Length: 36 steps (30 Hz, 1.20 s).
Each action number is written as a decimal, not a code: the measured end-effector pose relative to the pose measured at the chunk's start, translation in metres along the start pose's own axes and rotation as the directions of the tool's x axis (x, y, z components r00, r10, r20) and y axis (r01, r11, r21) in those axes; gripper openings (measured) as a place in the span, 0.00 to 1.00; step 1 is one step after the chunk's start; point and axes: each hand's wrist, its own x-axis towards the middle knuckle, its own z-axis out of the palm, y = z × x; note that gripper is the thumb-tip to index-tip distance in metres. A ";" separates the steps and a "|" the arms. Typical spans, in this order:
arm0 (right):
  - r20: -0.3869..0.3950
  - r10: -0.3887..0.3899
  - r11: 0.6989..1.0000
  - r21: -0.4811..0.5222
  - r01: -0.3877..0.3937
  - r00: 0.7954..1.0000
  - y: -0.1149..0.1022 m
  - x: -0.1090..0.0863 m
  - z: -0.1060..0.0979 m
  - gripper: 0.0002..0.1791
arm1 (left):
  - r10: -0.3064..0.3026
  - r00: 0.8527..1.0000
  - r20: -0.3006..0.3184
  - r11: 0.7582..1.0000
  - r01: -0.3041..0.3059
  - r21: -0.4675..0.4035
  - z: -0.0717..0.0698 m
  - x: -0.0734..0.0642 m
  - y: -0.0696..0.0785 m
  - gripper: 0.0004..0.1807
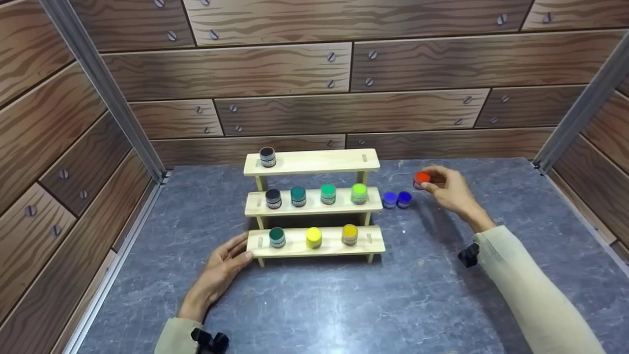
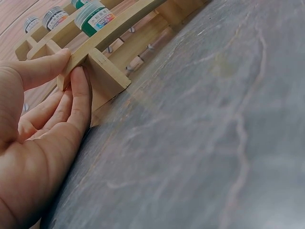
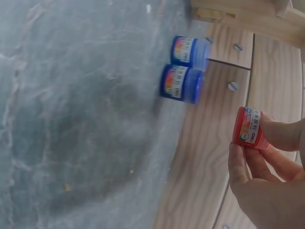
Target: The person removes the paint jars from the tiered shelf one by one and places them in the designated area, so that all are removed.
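Observation:
In the head view my right hand (image 1: 452, 191) holds a small red paint jar (image 1: 421, 180) above the table, right of two blue paint jars (image 1: 397, 199). The right wrist view shows thumb and fingers pinching that red jar (image 3: 249, 126). My left hand (image 1: 223, 268) grips the left end of the lowest step of a three-step wooden display rack (image 1: 295, 250). Seen from the left wrist, the thumb lies on top of the board and fingers are underneath. A dark green jar (image 1: 277, 237), a yellow jar (image 1: 313, 238) and an ochre jar (image 1: 349, 235) stand on that step.
On the middle step stand a black jar (image 1: 273, 198), a teal jar (image 1: 298, 196), a green jar (image 1: 328, 194) and a lime jar (image 1: 359, 193). Another black jar (image 1: 267, 157) is at the top step's left. Wood-patterned walls (image 1: 295, 69) enclose the grey table (image 1: 314, 305).

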 end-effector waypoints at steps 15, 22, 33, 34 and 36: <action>0.046 0.101 0.995 -0.029 -0.100 0.994 0.034 -0.003 0.009 0.25 | 0.005 1.000 -0.013 1.000 -0.005 -0.017 0.000 0.001 0.000 0.42; 0.041 0.093 0.995 -0.030 -0.092 0.995 0.044 -0.003 0.016 0.24 | -0.012 1.000 -0.025 1.000 0.012 -0.005 0.000 0.000 0.000 0.42; 0.056 0.136 0.990 -0.029 -0.135 0.989 0.048 -0.003 0.020 0.26 | -0.014 1.000 -0.018 1.000 0.014 0.001 0.000 0.000 0.001 0.42; 0.054 0.141 0.990 -0.032 -0.139 0.989 0.048 -0.003 0.020 0.26 | -0.015 1.000 -0.018 1.000 0.015 0.001 0.000 0.000 0.001 0.42; 0.050 0.148 0.988 -0.039 -0.146 0.988 0.048 -0.003 0.020 0.26 | -0.012 1.000 -0.019 1.000 0.012 -0.002 0.000 0.000 0.001 0.42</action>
